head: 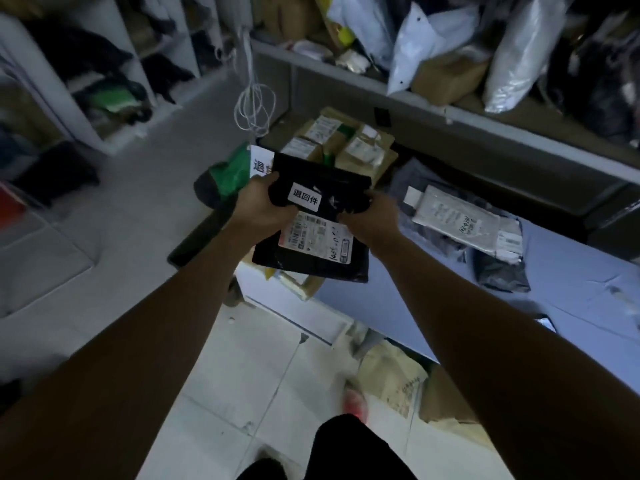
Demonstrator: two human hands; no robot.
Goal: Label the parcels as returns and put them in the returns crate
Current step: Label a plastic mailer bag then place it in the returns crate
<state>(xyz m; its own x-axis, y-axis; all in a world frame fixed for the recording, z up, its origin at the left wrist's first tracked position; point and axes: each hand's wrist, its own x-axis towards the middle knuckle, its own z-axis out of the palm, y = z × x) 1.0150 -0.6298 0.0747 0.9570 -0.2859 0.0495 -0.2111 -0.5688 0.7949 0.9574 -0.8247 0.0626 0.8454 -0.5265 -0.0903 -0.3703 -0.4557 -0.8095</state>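
A black parcel (322, 188) is marked by a white sticker (305, 198) printed with black characters and by a white shipping label (317, 239) patterned with black barcodes. A green bag (230, 174) is seen beside it. Brown cardboard boxes (343, 140) are topped with white labels. The counter (450, 306) is covered in pale blue. A grey-white mailer (453, 216) is printed with dark text. The floor (270, 393) is tiled in white.

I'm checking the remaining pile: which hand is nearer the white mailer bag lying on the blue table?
Right. The right hand grips the black plastic parcel's right edge, just left of the white mailer bag. The left hand holds the parcel's left edge, farther away.
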